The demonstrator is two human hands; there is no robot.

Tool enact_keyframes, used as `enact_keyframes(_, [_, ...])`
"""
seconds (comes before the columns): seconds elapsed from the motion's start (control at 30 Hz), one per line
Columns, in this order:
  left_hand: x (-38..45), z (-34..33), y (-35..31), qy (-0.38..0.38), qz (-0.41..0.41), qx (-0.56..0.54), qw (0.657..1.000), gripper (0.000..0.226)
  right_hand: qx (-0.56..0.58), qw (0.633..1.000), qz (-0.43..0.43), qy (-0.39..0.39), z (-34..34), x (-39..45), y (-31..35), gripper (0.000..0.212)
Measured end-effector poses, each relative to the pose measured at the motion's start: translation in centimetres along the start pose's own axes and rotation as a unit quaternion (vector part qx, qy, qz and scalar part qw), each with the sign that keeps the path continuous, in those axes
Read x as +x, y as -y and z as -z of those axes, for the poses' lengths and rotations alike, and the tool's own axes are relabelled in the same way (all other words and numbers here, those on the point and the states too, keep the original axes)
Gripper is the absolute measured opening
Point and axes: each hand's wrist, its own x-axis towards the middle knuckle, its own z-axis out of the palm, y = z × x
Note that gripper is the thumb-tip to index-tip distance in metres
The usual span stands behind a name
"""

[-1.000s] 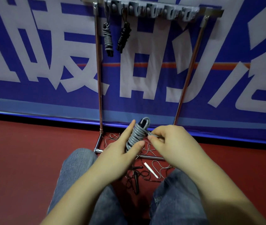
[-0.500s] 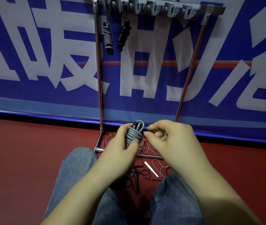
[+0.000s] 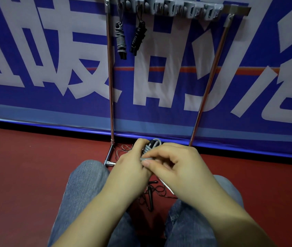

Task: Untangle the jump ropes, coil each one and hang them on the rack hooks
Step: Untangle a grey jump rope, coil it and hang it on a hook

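The left hand (image 3: 131,168) grips a coiled grey rope (image 3: 149,147) while the right hand (image 3: 175,166) pinches its loose end, below the rack (image 3: 110,86).

Large white characters on a blue banner, none wholly readable.

The banner (image 3: 159,107) behind the rack (image 3: 110,86) carries very big white Chinese-style characters, each cut off by the frame edges or crossed by the rack's poles. The one between the two poles looks like 的; the one left of it may be 最, though its top is out of view; the pieces at the far left and far right cannot be read. A thin orange line runs across the banner through the characters. No labels, brands or numbers can be read anywhere else.
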Motion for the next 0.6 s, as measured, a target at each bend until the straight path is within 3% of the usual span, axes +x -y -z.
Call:
enact_keyframes(0.17, [0.1,-0.3,0.4,-0.017,-0.024,0.046,0.999,0.022,-0.018,0.999,0.030,-0.032,-0.5,0.0,-0.2,0.014])
enact_keyframes(0.3, [-0.1,-0.3,0.3,-0.013,-0.024,0.018,0.999,0.011,-0.003,0.999,0.031,-0.023,-0.4,0.1,-0.1,0.016])
enact_keyframes(0.37, [-0.1,-0.2,0.2,0.000,-0.027,-0.044,0.999,0.005,0.027,0.999,0.025,-0.029,0.4,0.3,-0.1,0.016])
enact_keyframes(0.43, [-0.1,0.2,-0.2,0.034,-0.015,-0.141,0.989,0.016,0.020,0.999,0.014,-0.042,1.6,0.6,-0.3,0.017])
enact_keyframes(0.6, [-0.3,2.1,-1.2,0.147,0.092,-0.323,0.930,0.019,-0.039,0.997,-0.019,0.064,3.6,1.1,-0.5,0.023])
